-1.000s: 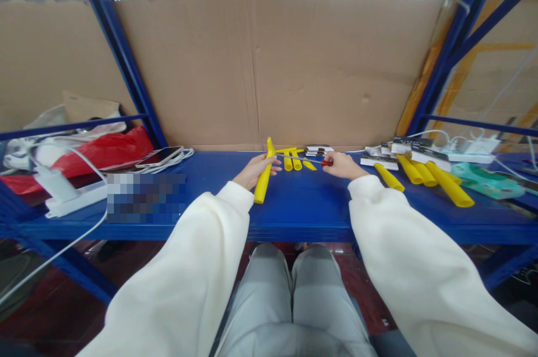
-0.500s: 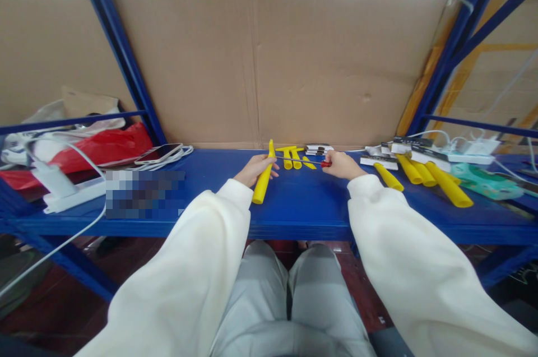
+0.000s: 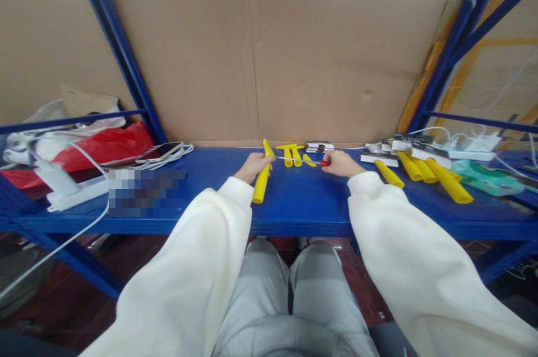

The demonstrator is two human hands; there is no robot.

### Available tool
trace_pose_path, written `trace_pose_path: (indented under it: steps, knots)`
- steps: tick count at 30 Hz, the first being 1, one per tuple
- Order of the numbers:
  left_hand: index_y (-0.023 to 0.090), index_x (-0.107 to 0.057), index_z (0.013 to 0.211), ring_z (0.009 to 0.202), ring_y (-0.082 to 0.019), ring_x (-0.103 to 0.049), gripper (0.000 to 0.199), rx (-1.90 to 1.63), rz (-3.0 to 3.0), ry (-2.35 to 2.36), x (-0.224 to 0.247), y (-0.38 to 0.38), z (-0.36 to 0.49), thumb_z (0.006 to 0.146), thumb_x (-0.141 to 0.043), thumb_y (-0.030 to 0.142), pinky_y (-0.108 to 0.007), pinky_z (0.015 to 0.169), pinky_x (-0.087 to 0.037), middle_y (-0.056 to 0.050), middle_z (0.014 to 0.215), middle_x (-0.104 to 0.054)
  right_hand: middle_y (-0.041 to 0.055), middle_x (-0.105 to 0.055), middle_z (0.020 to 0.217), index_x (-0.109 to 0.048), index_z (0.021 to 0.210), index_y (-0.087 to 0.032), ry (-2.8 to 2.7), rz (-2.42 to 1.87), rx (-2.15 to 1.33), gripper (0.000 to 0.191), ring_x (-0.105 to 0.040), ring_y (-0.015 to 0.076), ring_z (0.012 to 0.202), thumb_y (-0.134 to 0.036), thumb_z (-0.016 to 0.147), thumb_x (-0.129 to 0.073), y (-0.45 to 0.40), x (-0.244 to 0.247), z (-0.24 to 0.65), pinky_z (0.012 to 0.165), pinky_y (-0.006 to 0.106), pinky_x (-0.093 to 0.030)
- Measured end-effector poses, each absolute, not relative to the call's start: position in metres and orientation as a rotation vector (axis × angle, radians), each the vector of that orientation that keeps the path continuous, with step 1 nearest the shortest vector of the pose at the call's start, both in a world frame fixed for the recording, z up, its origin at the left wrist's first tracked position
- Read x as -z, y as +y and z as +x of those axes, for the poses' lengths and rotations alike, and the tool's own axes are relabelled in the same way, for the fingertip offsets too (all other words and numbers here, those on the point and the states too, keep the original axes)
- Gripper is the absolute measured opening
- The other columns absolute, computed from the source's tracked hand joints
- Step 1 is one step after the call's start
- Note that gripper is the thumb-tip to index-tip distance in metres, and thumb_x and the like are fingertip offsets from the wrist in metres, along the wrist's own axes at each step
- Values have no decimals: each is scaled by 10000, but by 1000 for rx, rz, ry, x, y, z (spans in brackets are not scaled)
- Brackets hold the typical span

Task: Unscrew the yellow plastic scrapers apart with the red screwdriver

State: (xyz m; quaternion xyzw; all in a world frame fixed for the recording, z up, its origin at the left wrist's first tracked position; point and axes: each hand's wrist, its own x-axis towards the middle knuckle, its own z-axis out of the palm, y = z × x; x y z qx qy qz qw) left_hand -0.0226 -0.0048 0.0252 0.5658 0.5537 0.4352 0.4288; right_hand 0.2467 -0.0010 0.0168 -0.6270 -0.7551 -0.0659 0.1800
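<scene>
My left hand (image 3: 252, 167) is wrapped round a yellow T-shaped handle (image 3: 260, 184), whose thick end points toward me over the blue shelf. My right hand (image 3: 339, 164) grips the red handle of a screwdriver (image 3: 325, 162). Its thin shaft runs left, level, and its tip meets the upper part of the yellow handle beside my left fingers. Behind the shaft, more yellow pieces (image 3: 287, 156) lie on the shelf, next to a small stack of white and black boxes (image 3: 319, 147).
Several yellow handles (image 3: 449, 182) and black-and-white boxes (image 3: 431, 154) lie at the right, beside a green packet (image 3: 487, 179). At the left are a phone (image 3: 162, 152), cables, a white power strip (image 3: 78, 194) and a red bag (image 3: 109, 147). Cardboard (image 3: 311, 65) stands behind.
The top of the yellow handle in my left hand has tilted slightly to the left, and the left fingers have drawn in round it. My right hand stays nearly in place with the screwdriver.
</scene>
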Motion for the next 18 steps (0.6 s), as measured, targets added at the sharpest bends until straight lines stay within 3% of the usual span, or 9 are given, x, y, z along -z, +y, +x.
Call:
trace_pose_path:
  steps: [6, 14, 18]
  knots:
    - [153, -591, 672, 361, -88, -472, 168, -1090, 1418, 1394, -24, -3, -23, 814, -629, 73, -205, 449, -406, 35, 463, -537, 32, -709, 748, -607, 785, -234, -2150, -1741, 202, 97, -642, 194, 725, -244, 723, -681, 0, -14, 248, 612, 261, -404]
    - [149, -593, 669, 366, -97, -479, 173, -1090, 1420, 1424, -23, -2, -22, 822, -596, 70, -217, 451, -426, 32, 451, -530, 22, -733, 825, -636, 795, -241, -2147, -1807, 178, 62, -672, 220, 830, -245, 739, -663, -5, -19, 243, 717, 289, -438]
    - [164, -551, 605, 351, -93, -467, 247, -1084, 1418, 1444, -24, -4, -21, 827, -591, 63, -212, 430, -402, 28, 440, -521, 30, -723, 804, -632, 784, -231, -2151, -1800, 170, 76, -660, 216, 796, -242, 729, -685, -4, -19, 243, 695, 285, -435]
